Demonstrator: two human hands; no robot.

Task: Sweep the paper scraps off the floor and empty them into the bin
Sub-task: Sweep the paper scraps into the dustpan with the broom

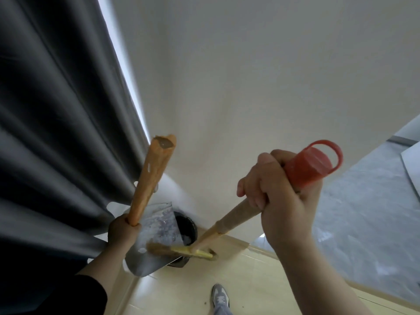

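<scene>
fingers [130, 222] hold shiny dustpan [156, 226] tilted over black bin [187, 225].

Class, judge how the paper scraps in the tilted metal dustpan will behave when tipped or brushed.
The paper scraps look small and thin, so probably light and apt to flutter past the bin. The dustpan looks smooth and shiny, so they should slide. Some may cling, needing the broom.

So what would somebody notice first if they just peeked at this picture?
Probably the bright red plastic cap with a loop on the wooden broom handle, gripped by the right hand at the right. Next, at lower centre, the left hand holds the shiny metal dustpan by its orange handle, tipped over the round black bin. A big dark grey curtain fills the left side.
</scene>
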